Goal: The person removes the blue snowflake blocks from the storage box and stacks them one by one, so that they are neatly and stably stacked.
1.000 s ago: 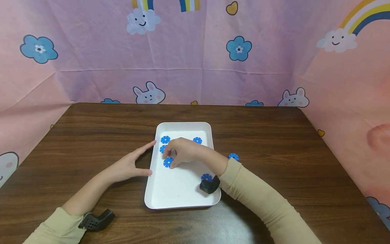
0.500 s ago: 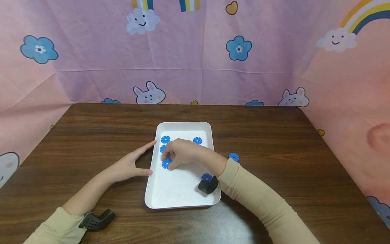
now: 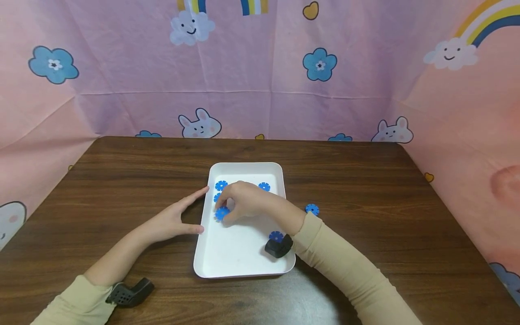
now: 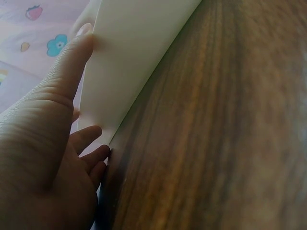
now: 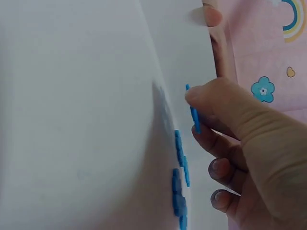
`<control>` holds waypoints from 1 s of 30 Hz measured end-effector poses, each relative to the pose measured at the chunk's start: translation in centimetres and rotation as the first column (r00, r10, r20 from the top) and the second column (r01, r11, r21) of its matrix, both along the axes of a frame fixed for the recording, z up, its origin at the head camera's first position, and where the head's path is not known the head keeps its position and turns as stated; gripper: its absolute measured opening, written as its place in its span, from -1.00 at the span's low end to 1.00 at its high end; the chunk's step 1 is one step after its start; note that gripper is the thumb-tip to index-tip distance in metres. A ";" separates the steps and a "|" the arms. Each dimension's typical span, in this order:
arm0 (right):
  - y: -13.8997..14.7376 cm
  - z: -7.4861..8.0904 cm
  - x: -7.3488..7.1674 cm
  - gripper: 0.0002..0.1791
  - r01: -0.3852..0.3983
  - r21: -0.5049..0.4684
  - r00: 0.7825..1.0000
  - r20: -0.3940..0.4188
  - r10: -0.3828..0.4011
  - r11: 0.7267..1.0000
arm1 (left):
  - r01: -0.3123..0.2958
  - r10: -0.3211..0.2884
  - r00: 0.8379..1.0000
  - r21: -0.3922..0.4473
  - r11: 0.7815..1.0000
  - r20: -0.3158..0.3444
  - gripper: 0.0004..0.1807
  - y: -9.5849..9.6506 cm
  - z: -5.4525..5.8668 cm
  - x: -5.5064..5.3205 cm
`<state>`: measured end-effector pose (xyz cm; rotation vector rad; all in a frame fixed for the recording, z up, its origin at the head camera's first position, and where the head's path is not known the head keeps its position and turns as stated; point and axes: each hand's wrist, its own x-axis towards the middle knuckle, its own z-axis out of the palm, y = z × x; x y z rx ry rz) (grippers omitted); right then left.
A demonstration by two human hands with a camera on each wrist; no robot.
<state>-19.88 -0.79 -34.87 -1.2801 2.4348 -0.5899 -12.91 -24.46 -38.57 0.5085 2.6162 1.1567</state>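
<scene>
Between thumb and forefinger, my right hand (image 3: 245,198) pinches a blue notched snowflake disc (image 3: 221,214) over the left part of the white tray (image 3: 231,259). The right wrist view has this disc (image 5: 194,117) edge-on and raised off the tray floor. Spread and straight, the fingers of my left hand (image 3: 170,222) touch the tray's left side, thumb nearer me. The left wrist view shows that thumb (image 4: 76,62) at the rim of the tray wall (image 4: 129,52). Beyond the right hand lie two more discs, one at the far left corner (image 3: 221,185), the other partly covered by fingers (image 3: 217,197).
Another blue disc (image 3: 264,186) lies at the tray's far right, and one (image 3: 276,236) is beside the right wrist camera (image 3: 279,246). Outside the tray, a disc (image 3: 312,209) rests on the brown wooden table (image 3: 357,180). A patterned cloth (image 3: 243,81) hangs behind.
The disc under my right fingers slid slightly left along the tray, then came up off the floor in the pinch. My left hand stays at the tray's side.
</scene>
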 end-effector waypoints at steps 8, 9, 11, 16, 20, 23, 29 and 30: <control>0.9 1.2 -0.1 -0.65 -0.008 -0.120 1.000 -0.020 0.006 0.993 | -0.001 0.001 1.000 -0.023 1.000 -0.007 0.05 0.1 0.1 0.0; 1.0 1.4 -0.2 -0.66 -0.008 -0.138 1.000 -0.023 0.005 0.990 | -0.001 0.001 1.000 -0.024 1.000 -0.005 0.05 0.1 0.2 0.0; 1.4 1.6 -0.2 -0.67 -0.015 -0.176 0.999 -0.030 0.010 0.984 | 0.000 0.000 1.000 -0.023 1.000 -0.003 0.05 0.1 0.3 0.0; 2.5 2.4 -0.1 -0.69 -0.028 -0.264 0.999 -0.040 0.018 0.964 | 0.001 -0.001 1.000 -0.018 1.000 0.002 0.05 0.1 0.3 0.0; 3.6 2.9 0.0 -0.69 -0.013 -0.319 0.999 -0.036 0.002 0.948 | -0.007 0.007 1.000 -0.018 1.000 0.004 0.05 0.2 0.1 -0.1; 4.6 3.3 0.3 -0.70 0.011 -0.346 0.999 -0.033 -0.023 0.938 | -0.016 0.016 1.000 -0.018 1.000 0.002 0.06 0.3 -0.1 -0.1; 6.5 3.7 0.7 -0.70 0.047 -0.385 0.998 -0.029 -0.063 0.922 | -0.018 0.018 1.000 -0.007 1.000 -0.015 0.08 0.2 -0.2 -0.2; 6.8 3.7 0.8 -0.71 0.046 -0.392 0.997 -0.032 -0.063 0.919 | -0.017 0.017 1.000 -0.006 1.000 -0.017 0.08 0.2 -0.2 -0.2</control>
